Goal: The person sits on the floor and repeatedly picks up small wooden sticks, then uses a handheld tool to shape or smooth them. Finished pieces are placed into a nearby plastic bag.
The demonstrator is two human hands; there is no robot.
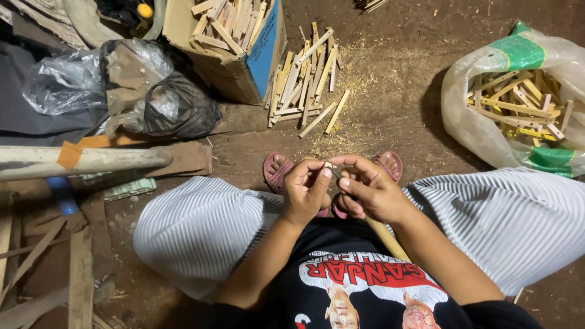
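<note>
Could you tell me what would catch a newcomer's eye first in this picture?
At centre, the left hand and right hand meet over a small wooden piece, above pink sandals. Pale wooden sticks are everywhere: in a cardboard box at top, a loose pile beside it, and a plastic sack at right.

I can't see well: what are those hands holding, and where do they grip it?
Left hand pinches a small pale wooden piece at its lower end; right hand grips a wooden handle near its top.

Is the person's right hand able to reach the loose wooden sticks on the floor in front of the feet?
Probably yes: the floor between the right hand and the wooden sticks looks open, though the hand now pinches a small piece.
</note>
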